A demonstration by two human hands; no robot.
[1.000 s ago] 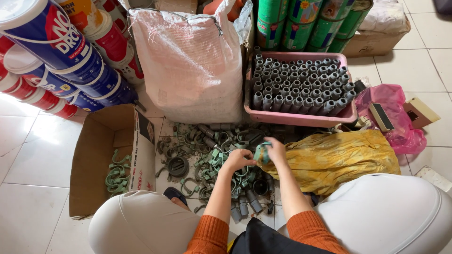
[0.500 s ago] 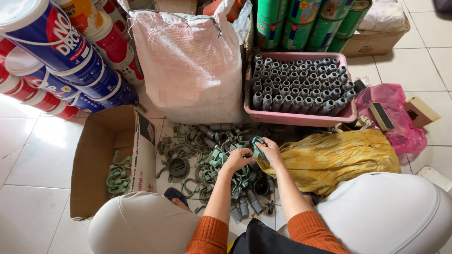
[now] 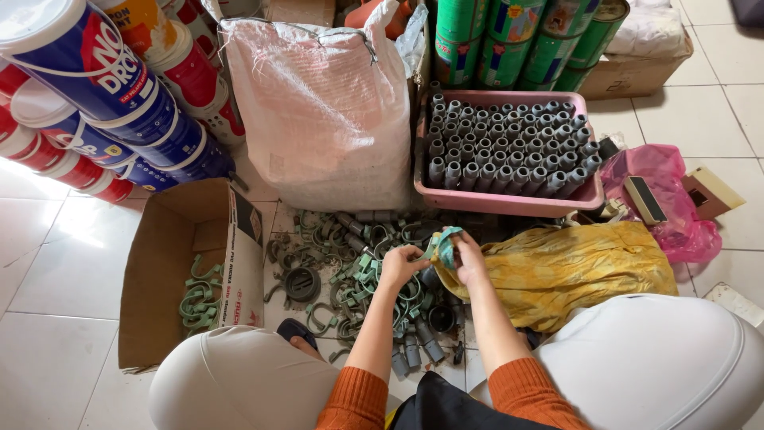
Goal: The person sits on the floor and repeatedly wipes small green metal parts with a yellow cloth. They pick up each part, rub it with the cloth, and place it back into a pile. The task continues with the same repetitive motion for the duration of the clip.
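My left hand (image 3: 403, 264) and my right hand (image 3: 468, 259) are close together above a heap of green and grey pipe clamps and fittings (image 3: 342, 263) on the tiled floor. Both hands pinch a green curved pipe clamp (image 3: 445, 243), held just above the heap. My orange sleeves reach in from below, between my two knees in pale trousers.
An open cardboard box (image 3: 191, 271) at the left holds several green clamps. A pink tray (image 3: 509, 199) of grey pipe fittings stands behind, beside a white woven sack (image 3: 326, 111). A yellow bag (image 3: 573, 267), pink bag (image 3: 668, 207), paint buckets (image 3: 95, 87) and green cans (image 3: 525, 40) surround the spot.
My hands have shifted slightly while working the green clamp; the right hand has moved a little left and up with it. The rest stays still.
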